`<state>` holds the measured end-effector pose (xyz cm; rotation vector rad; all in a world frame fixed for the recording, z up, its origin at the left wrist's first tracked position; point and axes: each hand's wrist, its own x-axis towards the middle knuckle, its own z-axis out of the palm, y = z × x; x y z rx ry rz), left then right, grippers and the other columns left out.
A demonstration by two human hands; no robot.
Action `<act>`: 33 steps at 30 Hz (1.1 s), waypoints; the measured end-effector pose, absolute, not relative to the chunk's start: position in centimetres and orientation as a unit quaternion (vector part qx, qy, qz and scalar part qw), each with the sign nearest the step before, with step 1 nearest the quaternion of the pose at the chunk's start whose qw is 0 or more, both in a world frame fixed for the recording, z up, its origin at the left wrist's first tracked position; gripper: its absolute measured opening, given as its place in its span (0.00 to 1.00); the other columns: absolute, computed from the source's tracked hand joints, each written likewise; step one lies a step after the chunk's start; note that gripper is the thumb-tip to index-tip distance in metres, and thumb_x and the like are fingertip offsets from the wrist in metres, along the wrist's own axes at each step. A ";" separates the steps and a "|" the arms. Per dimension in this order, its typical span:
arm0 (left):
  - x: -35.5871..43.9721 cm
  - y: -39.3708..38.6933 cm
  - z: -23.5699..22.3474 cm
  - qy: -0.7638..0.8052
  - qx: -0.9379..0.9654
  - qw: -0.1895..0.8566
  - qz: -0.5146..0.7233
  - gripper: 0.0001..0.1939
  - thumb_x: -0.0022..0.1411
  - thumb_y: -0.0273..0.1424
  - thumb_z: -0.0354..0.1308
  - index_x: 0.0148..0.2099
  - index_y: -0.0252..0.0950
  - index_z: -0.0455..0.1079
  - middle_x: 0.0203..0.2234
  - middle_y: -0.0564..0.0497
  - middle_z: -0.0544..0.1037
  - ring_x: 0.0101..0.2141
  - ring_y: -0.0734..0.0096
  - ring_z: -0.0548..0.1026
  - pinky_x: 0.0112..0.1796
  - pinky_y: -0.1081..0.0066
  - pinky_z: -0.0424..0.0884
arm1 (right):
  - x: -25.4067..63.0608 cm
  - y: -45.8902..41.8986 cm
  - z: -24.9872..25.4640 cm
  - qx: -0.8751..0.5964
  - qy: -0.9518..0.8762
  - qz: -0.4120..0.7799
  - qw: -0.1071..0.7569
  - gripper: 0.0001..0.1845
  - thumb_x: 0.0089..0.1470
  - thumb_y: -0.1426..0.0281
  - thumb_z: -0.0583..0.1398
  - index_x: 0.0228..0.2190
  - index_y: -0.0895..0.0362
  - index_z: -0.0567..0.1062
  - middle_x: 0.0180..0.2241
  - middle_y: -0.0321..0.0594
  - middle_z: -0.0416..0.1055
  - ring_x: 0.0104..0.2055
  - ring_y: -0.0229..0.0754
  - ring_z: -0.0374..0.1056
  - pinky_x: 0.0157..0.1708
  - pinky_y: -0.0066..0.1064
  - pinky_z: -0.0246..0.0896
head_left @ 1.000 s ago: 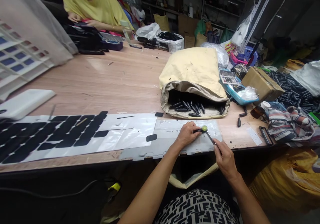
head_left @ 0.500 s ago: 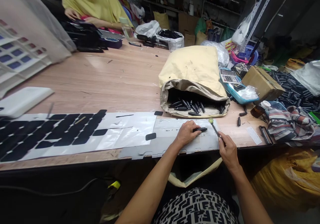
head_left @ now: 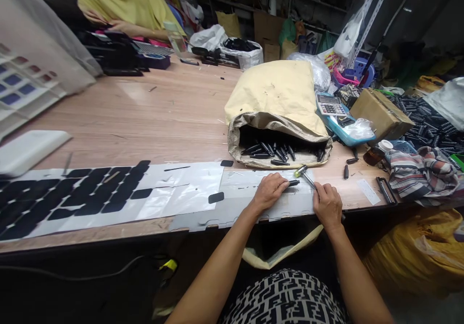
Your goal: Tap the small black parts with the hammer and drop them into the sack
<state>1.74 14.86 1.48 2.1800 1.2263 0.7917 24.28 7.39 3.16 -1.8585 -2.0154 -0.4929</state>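
- Left hand (head_left: 270, 190): closed on a slim black cylindrical piece (head_left: 293, 183), whose free end points to the right, over the grey sheet.
- Right hand (head_left: 328, 205): wrapped round the handle of a metal-shafted hammer with a yellow-green head (head_left: 300, 171) — head just beyond the free end of the black piece. Hands apart.
- Flat grey sheet (head_left: 235, 208): at the near edge of the wood-grain table (head_left: 174, 116), beneath both items.
- Cream fabric sack (head_left: 275, 87): lying beyond the hands, mouth facing the near edge; black pointed pieces (head_left: 268, 149) inside.
- White glossy sheet with black rounded shapes (head_left: 174, 193): left of the hands.
- Light-blue plastic basket (head_left: 348, 136): right of the sack, bearing a grey calculator (head_left: 330, 105).
- Brown cardboard box (head_left: 380, 114): beside the basket.
- Striped cloth (head_left: 413, 174): bunched, far right of the table.
- Co-worker in a yellow top (head_left: 126, 7): across the table — upper left.
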 end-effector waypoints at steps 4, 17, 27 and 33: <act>1.8 15.0 1.5 0.461 0.801 0.255 0.284 0.20 0.73 0.37 0.44 0.34 0.38 0.72 0.31 0.50 0.72 0.36 0.65 0.67 0.41 0.63 0.62 | 24.3 7.3 3.1 -0.658 -0.711 -0.177 0.173 0.16 0.63 0.71 0.54 0.51 0.54 0.74 0.35 0.42 0.68 0.38 0.45 0.59 0.39 0.34 0.53; -1.6 8.5 3.5 0.358 0.849 0.352 0.168 0.06 0.56 0.38 0.70 0.38 0.48 0.82 0.68 0.55 0.58 0.68 0.42 0.48 0.65 0.45 0.47 | 24.1 7.3 3.3 -0.653 -0.710 -0.198 0.174 0.16 0.63 0.71 0.55 0.50 0.55 0.75 0.35 0.42 0.69 0.37 0.44 0.59 0.37 0.34 0.52; -1.7 11.0 4.4 0.360 0.806 0.392 0.258 0.11 0.61 0.43 0.64 0.38 0.41 0.79 0.52 0.47 0.77 0.56 0.53 0.70 0.57 0.54 0.65 | 24.0 7.3 3.1 -0.659 -0.709 -0.186 0.171 0.16 0.62 0.71 0.55 0.49 0.56 0.75 0.35 0.42 0.69 0.37 0.45 0.59 0.37 0.34 0.52; -0.6 19.4 4.5 0.525 0.760 0.212 0.320 0.10 0.65 0.31 0.57 0.46 0.38 0.76 0.42 0.46 0.79 0.46 0.57 0.72 0.50 0.59 0.68 | 24.0 7.4 3.1 -0.660 -0.706 -0.190 0.175 0.15 0.62 0.72 0.55 0.49 0.55 0.75 0.35 0.42 0.68 0.38 0.45 0.59 0.37 0.33 0.52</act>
